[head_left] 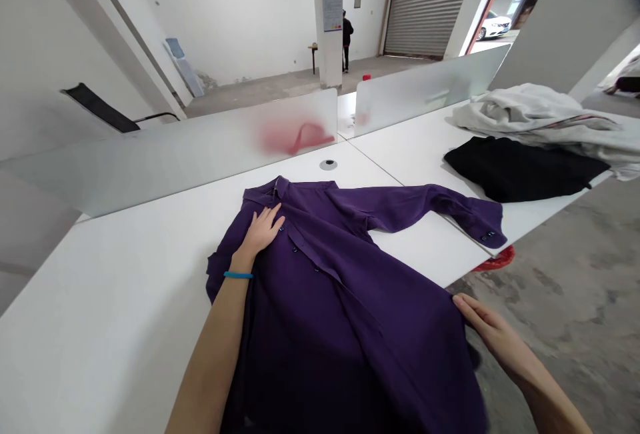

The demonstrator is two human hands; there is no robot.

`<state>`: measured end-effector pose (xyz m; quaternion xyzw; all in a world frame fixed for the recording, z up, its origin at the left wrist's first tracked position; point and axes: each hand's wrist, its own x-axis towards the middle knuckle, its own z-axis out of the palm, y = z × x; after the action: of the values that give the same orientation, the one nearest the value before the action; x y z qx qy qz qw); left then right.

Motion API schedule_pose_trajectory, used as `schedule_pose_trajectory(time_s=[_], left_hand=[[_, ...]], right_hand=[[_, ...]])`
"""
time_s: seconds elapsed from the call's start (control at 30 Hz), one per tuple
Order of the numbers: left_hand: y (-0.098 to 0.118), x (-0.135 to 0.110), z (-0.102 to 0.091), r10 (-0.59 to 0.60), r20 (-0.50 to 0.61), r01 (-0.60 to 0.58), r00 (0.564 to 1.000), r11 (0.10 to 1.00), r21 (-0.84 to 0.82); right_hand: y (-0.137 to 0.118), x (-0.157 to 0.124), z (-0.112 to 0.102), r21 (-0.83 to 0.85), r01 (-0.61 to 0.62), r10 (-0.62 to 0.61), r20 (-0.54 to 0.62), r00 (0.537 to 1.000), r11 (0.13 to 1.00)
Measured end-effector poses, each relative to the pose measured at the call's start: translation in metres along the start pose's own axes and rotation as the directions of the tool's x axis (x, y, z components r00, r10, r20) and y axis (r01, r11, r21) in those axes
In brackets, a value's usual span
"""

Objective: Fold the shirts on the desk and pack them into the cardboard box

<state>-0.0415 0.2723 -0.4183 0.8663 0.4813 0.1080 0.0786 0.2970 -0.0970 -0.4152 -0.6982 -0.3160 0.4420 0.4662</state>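
A dark purple button-up shirt lies front side up on the white table, its collar toward the far side and its lower part hanging over the near edge. My left hand rests flat on the chest just below the collar, fingers spread. At the shirt's side edge, on the right, my right hand pinches the fabric between thumb and fingers. One sleeve stretches out to the right, with buttons at its cuff. The other sleeve is partly hidden behind my left forearm.
Black folded cloth and a heap of light grey cloth lie on the table at the right. Frosted partitions line the back edge. Below the right edge shows something red. A person stands far off by a pillar.
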Motion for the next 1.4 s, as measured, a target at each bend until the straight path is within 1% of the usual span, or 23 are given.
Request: schedule_pose_trajectory(time_s=[0.07,0.17,0.23,0.3,0.33,0.4,0.47,0.5,0.53,0.57,0.63,0.67,0.7,0.8,0.9,1.0,1.07,1.13,1.2,1.23,1.3,1.37,1.4], left_hand=[[0.000,0.003,-0.001,-0.003,0.004,0.003,1.000,1.000,0.008],[0.000,0.012,-0.002,-0.016,0.014,0.015,1.000,1.000,0.015],[0.000,0.019,-0.002,-0.033,0.014,0.033,0.999,0.999,0.011],[0.001,0.024,-0.002,-0.047,0.005,0.047,0.999,0.999,0.000],[0.000,0.026,-0.001,-0.050,-0.003,0.050,0.999,0.999,-0.009],[0.000,0.027,-0.001,-0.051,-0.025,0.050,0.998,0.998,-0.032],[-0.002,0.026,-0.001,-0.047,-0.052,0.044,0.998,0.997,-0.064],[-0.004,0.026,-0.001,-0.044,-0.067,0.039,0.997,0.996,-0.080],[-0.005,0.025,-0.002,-0.041,-0.081,0.033,0.996,0.995,-0.094],[-0.006,0.025,-0.002,-0.037,-0.095,0.027,0.995,0.994,-0.106],[-0.007,0.024,-0.002,-0.026,-0.117,0.012,0.993,0.993,-0.118],[-0.007,0.024,-0.003,-0.019,-0.126,0.004,0.992,0.993,-0.121],[-0.006,0.024,-0.003,-0.012,-0.134,-0.004,0.991,0.992,-0.123],[-0.004,0.023,-0.004,0.005,-0.154,-0.024,0.988,0.992,-0.123],[-0.002,0.021,-0.008,-0.001,-0.175,-0.018,0.984,0.994,-0.108],[-0.001,0.018,-0.011,-0.053,-0.208,0.035,0.977,0.995,-0.089],[0.000,0.017,-0.010,-0.088,-0.208,0.072,0.974,0.994,-0.081],[0.001,0.018,-0.005,-0.097,-0.181,0.086,0.979,0.994,-0.068],[0.002,0.020,0.002,-0.089,-0.142,0.082,0.986,0.995,-0.050],[0.002,0.022,0.005,-0.085,-0.122,0.080,0.989,0.996,-0.041],[0.001,0.025,0.011,-0.084,-0.088,0.082,0.993,0.996,-0.027],[-0.002,0.029,0.015,-0.084,-0.063,0.083,0.994,0.996,-0.021],[-0.005,0.032,0.015,-0.082,-0.054,0.081,0.995,0.996,-0.020]], right_hand=[[0.007,0.003,0.000,0.105,0.017,-0.006,-0.102,0.995,0.994],[0.010,0.010,-0.003,0.291,0.013,0.065,-0.258,0.964,0.957],[0.008,0.018,-0.009,0.302,0.017,0.092,-0.344,0.934,0.953],[0.003,0.025,-0.015,0.215,0.052,0.042,-0.408,0.912,0.975],[0.001,0.027,-0.017,0.136,0.093,-0.023,-0.447,0.894,0.986],[-0.001,0.025,-0.016,-0.064,0.181,-0.188,-0.522,0.832,0.981],[-0.002,0.015,-0.007,-0.237,0.228,-0.326,-0.576,0.749,0.944],[-0.002,0.008,0.001,-0.286,0.237,-0.364,-0.576,0.732,0.928],[-0.002,0.001,0.010,-0.307,0.244,-0.380,-0.544,0.748,0.920],[-0.002,-0.006,0.021,-0.315,0.251,-0.382,-0.481,0.790,0.915],[-0.003,-0.017,0.043,-0.340,0.291,-0.391,-0.278,0.877,0.895],[-0.003,-0.020,0.054,-0.369,0.326,-0.409,-0.175,0.896,0.870],[-0.004,-0.021,0.062,-0.412,0.366,-0.438,-0.093,0.894,0.835],[-0.006,-0.018,0.079,-0.534,0.462,-0.527,0.037,0.849,0.708],[-0.010,-0.014,0.082,-0.574,0.504,-0.554,0.103,0.826,0.645],[-0.016,-0.019,0.082,-0.573,0.553,-0.602,0.127,0.789,0.605],[-0.022,-0.027,0.084,-0.555,0.571,-0.590,0.169,0.790,0.605],[-0.028,-0.037,0.089,-0.542,0.578,-0.539,0.251,0.804,0.610],[-0.032,-0.046,0.097,-0.538,0.609,-0.511,0.341,0.789,0.583],[-0.033,-0.049,0.102,-0.534,0.637,-0.514,0.382,0.768,0.556],[-0.033,-0.052,0.113,-0.520,0.707,-0.555,0.445,0.703,0.479],[-0.032,-0.052,0.125,-0.517,0.759,-0.605,0.475,0.639,0.396],[-0.031,-0.051,0.131,-0.521,0.772,-0.624,0.480,0.617,0.363]])
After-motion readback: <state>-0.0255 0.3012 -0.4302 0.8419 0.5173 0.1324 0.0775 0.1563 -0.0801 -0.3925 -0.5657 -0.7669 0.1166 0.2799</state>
